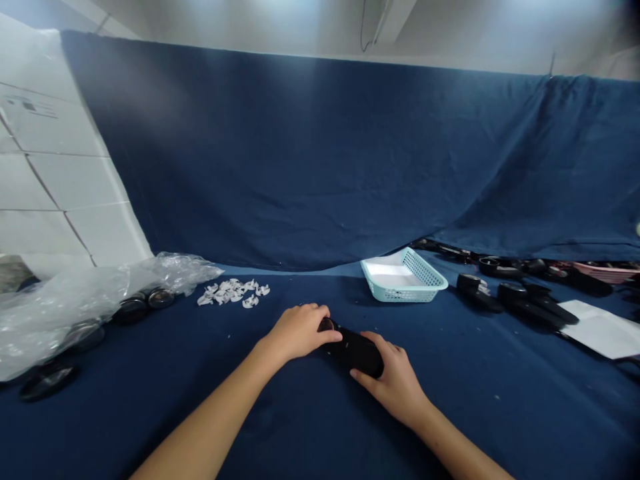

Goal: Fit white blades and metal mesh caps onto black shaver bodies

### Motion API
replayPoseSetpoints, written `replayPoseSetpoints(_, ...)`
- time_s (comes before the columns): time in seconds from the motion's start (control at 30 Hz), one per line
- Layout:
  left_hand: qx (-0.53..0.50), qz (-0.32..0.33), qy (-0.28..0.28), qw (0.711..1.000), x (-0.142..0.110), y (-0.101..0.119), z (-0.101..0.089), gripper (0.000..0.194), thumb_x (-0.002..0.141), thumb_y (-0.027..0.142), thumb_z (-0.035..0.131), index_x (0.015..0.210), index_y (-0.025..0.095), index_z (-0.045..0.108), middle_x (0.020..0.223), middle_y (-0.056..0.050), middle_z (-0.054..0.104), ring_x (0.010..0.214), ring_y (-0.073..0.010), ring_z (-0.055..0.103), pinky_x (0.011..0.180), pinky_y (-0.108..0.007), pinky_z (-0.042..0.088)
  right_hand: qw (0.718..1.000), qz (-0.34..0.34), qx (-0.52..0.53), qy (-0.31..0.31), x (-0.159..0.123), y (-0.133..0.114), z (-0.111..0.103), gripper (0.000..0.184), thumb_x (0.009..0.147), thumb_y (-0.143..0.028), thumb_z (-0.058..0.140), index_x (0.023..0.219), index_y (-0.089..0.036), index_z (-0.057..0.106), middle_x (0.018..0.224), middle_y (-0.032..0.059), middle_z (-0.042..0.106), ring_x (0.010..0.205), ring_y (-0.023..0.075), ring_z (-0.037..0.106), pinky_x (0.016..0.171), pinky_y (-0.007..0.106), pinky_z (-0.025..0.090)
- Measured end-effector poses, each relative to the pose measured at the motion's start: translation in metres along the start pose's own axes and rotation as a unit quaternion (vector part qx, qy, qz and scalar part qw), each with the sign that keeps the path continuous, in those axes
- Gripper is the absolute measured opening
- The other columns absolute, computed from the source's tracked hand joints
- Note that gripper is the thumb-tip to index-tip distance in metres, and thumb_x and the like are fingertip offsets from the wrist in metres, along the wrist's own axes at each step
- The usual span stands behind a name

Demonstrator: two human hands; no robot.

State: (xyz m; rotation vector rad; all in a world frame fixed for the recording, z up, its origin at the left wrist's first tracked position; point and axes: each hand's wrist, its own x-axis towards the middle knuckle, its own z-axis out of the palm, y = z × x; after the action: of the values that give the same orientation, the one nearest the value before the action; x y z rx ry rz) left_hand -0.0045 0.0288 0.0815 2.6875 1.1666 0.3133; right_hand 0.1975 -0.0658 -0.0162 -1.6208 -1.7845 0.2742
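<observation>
A long black device (357, 352) with a rounded end lies at an angle between my two hands, just above or on the blue cloth; I cannot tell which. My left hand (303, 331) is closed on its far left end, thumb and fingers on either side of a small round part. The near right end sits in the grip of my right hand (391, 373), with the thumb below and the fingers over the top. What kind of device it is does not show clearly. Beyond my left hand lies a pile of small white plastic pieces (233, 291).
A light blue basket (407, 293) with white paper inside stands ahead. On the right are several black devices (530, 303), white sheets (603, 327) and a pink basket (607, 272). Clear plastic wrapping (65, 307) and round black parts (133, 309) lie left. A blue curtain (300, 160) hangs behind.
</observation>
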Motion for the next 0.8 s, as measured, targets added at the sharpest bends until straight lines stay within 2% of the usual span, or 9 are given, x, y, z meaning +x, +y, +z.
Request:
replayPoseSetpoints(0.13,-0.018,0.022,-0.015,0.999,-0.001,0.0,-0.002,0.031,0.078,0.047,0.066,0.101,0.025,0.064,0.096,-0.004,0.064,0.083,-0.0243,0.062,0.067,-0.03,0.044,1.0,0.002,0.005,0.0,0.0,-0.001,-0.001,0.055,0.075,-0.034,0.068,0.125,-0.027,0.047,0.118,0.0047,0.065,0.109,0.026,0.06,0.096,0.045,0.039)
replayPoseSetpoints(0.3,-0.035,0.065,-0.033,0.997,-0.005,0.005,-0.007,0.039,0.072,0.026,0.072,0.11,0.03,0.062,0.112,0.0,0.061,0.095,-0.0224,0.061,0.076,-0.029,0.045,1.0,0.008,0.017,0.004,0.0,-0.003,-0.002,0.053,0.074,-0.032,0.069,0.123,-0.026,0.048,0.114,0.0044,0.067,0.105,0.026,0.062,0.094,0.044,0.041)
replayPoseSetpoints(0.4,-0.022,0.039,-0.027,0.999,-0.005,0.009,-0.006,0.041,0.074,0.039,0.072,0.112,0.031,0.061,0.113,-0.002,0.062,0.095,-0.0254,0.062,0.076,-0.032,0.046,1.0,0.009,0.022,0.004,0.001,-0.004,-0.002,0.053,0.075,-0.033,0.069,0.123,-0.026,0.048,0.113,0.0041,0.067,0.104,0.0258,0.062,0.093,0.043,0.042)
replayPoseSetpoints(0.5,-0.003,-0.009,-0.008,1.0,-0.004,0.01,-0.006,0.039,0.08,0.055,0.061,0.106,0.025,0.064,0.103,-0.006,0.064,0.087,-0.0282,0.063,0.073,-0.036,0.046,1.0,0.007,0.02,0.002,0.001,-0.004,-0.003,0.053,0.075,-0.034,0.068,0.123,-0.026,0.048,0.114,0.0047,0.066,0.105,0.0261,0.062,0.094,0.045,0.042)
replayPoseSetpoints(0.57,-0.002,-0.017,-0.006,1.0,-0.004,0.01,-0.007,0.036,0.083,0.053,0.057,0.101,0.023,0.065,0.097,-0.008,0.065,0.084,-0.0287,0.064,0.072,-0.037,0.046,1.0,0.004,0.02,-0.001,0.001,-0.003,-0.002,0.053,0.075,-0.034,0.068,0.123,-0.026,0.048,0.114,0.0053,0.066,0.105,0.0265,0.062,0.094,0.045,0.042)
replayPoseSetpoints(0.67,-0.013,0.003,-0.022,1.0,-0.004,0.008,-0.009,0.03,0.078,0.037,0.067,0.106,0.028,0.064,0.106,-0.004,0.066,0.091,-0.0264,0.064,0.073,-0.033,0.046,1.0,0.004,0.019,-0.001,0.001,-0.001,-0.002,0.053,0.075,-0.035,0.068,0.123,-0.026,0.049,0.114,0.0061,0.066,0.105,0.0275,0.062,0.094,0.046,0.042)
replayPoseSetpoints(0.73,-0.025,0.017,-0.025,0.999,-0.005,0.008,-0.009,0.044,0.072,0.03,0.072,0.115,0.033,0.06,0.119,-0.001,0.062,0.1,-0.0257,0.062,0.078,-0.031,0.047,1.0,0.006,0.02,0.003,0.001,-0.001,-0.001,0.052,0.075,-0.035,0.068,0.123,-0.026,0.05,0.113,0.0061,0.067,0.104,0.0278,0.063,0.094,0.046,0.043)
replayPoseSetpoints(0.8,-0.032,0.007,-0.014,0.999,-0.004,0.007,-0.006,0.053,0.073,0.037,0.072,0.123,0.033,0.056,0.125,-0.003,0.06,0.104,-0.0279,0.061,0.082,-0.034,0.046,1.0,0.005,0.021,0.005,0.001,-0.001,-0.001,0.052,0.075,-0.035,0.068,0.123,-0.026,0.05,0.112,0.0056,0.067,0.104,0.0275,0.063,0.094,0.045,0.044)
